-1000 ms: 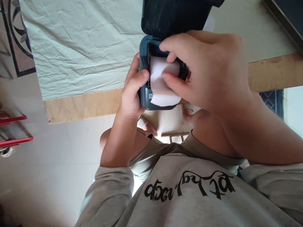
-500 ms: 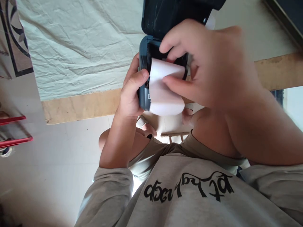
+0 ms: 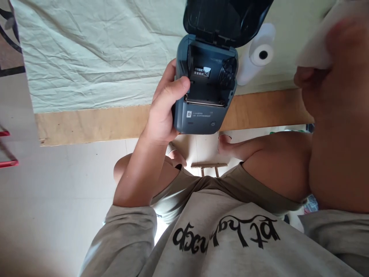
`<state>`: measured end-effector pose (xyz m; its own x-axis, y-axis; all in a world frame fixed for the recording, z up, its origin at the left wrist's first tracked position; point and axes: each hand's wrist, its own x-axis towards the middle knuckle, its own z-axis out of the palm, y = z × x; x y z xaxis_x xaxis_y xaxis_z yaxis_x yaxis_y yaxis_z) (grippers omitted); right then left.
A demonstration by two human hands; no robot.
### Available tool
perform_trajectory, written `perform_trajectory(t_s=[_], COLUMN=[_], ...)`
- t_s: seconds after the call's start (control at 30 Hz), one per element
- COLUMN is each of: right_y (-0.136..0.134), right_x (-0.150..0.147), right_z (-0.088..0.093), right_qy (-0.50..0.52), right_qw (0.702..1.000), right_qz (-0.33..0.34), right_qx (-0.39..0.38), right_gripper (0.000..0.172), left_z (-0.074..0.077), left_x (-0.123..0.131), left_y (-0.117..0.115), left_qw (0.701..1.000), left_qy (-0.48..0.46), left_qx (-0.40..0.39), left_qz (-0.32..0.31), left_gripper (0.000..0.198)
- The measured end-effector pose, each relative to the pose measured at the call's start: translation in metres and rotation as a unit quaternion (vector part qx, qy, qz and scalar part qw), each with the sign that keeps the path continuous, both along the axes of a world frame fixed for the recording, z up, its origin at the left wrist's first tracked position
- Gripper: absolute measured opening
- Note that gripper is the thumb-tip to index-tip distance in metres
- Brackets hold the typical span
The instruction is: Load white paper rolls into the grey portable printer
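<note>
A dark blue label printer (image 3: 198, 117) is held in my left hand (image 3: 165, 105), whose thumb presses on the rim of the paper bay while the fingers wrap behind the body. The printer's black lid (image 3: 225, 21) is swung up, and the bay shows a small white printed label and no roll. At the far right, smeared by motion, my right hand (image 3: 343, 77) grips a white paper roll (image 3: 314, 50), partly cut off by the frame. Between the two, another white paper roll (image 3: 256, 55) with a dark core hole lies on the cloth, close beside the printer.
A pale green cloth (image 3: 100, 57) covers the table, its wooden edge (image 3: 95, 127) running just below the printer. Below are my knees, a wooden stool (image 3: 209, 166) and the pale floor. Red bars (image 3: 8, 164) show at far left.
My right hand has lifted the white paper out of the printer and carried it off to the right. The bay now shows bare, and the other roll has come into view. My left hand keeps its hold.
</note>
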<state>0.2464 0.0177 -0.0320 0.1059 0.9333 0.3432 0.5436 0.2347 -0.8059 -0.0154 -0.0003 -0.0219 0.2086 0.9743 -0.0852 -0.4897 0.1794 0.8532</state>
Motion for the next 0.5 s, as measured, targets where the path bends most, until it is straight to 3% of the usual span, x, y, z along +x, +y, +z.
perform_trajectory(t_s=[0.07,0.17,0.23,0.37,0.5], right_y=[0.002,0.006,0.008,0.008,0.000], right_x=[0.004,0.007,0.007,0.006,0.005], right_z=[-0.001,0.006,0.011,0.013,0.017], right_qy=[0.011,-0.080,-0.144,-0.175,-0.143], right_qw=[0.999,0.995,0.986,0.978,0.985], right_qz=[-0.020,-0.058,-0.085,-0.104,-0.096], right_qx=[0.024,0.025,-0.009,-0.049,0.001], right_gripper=[0.040,0.035,0.042,0.055,0.067], left_z=[0.000,0.002,0.003,0.004,0.004], left_x=[0.001,0.002,0.001,0.000,-0.002], left_y=[0.001,0.001,0.001,0.002,0.002], left_qw=[1.000,1.000,1.000,1.000,1.000], left_qy=[0.005,0.011,0.011,0.004,-0.006], left_qx=[0.001,0.000,0.000,0.008,0.008], left_qz=[0.003,0.017,0.011,-0.017,-0.008], left_gripper=[0.029,0.026,0.024,0.022,0.020])
